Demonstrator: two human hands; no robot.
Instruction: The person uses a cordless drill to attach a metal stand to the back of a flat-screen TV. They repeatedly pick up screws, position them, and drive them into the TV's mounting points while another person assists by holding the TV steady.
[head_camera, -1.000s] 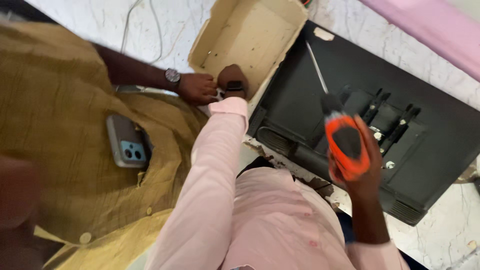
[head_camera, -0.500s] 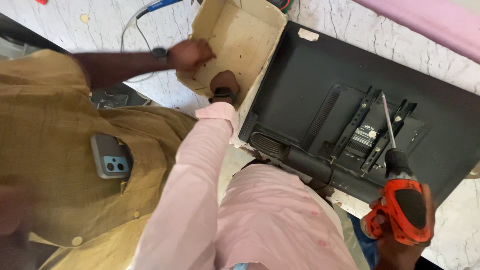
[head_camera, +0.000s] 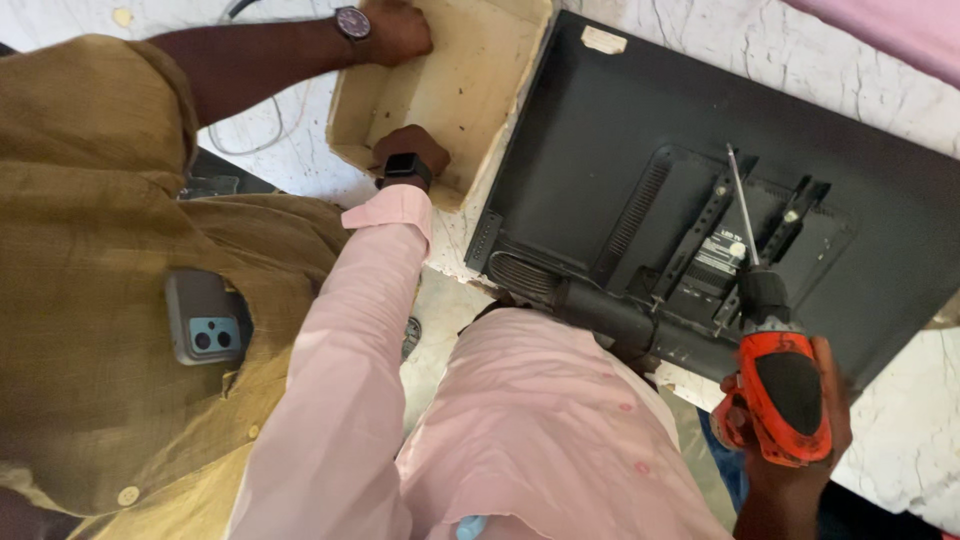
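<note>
Over marble floor, right hand (head_camera: 800, 440) grips orange drill (head_camera: 780, 385), bit upward.

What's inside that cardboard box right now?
Inside the cardboard box, the left hand reaches in at the near end, and a co-worker's hand at the far end. A few dark specks dot the floor; anything under the hands is hidden.

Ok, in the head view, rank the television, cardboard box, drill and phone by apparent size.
1. Television, largest by far.
2. Cardboard box.
3. Drill, though it sits nearer the camera, which may inflate it.
4. Phone, partly hidden in a shirt pocket.
</note>
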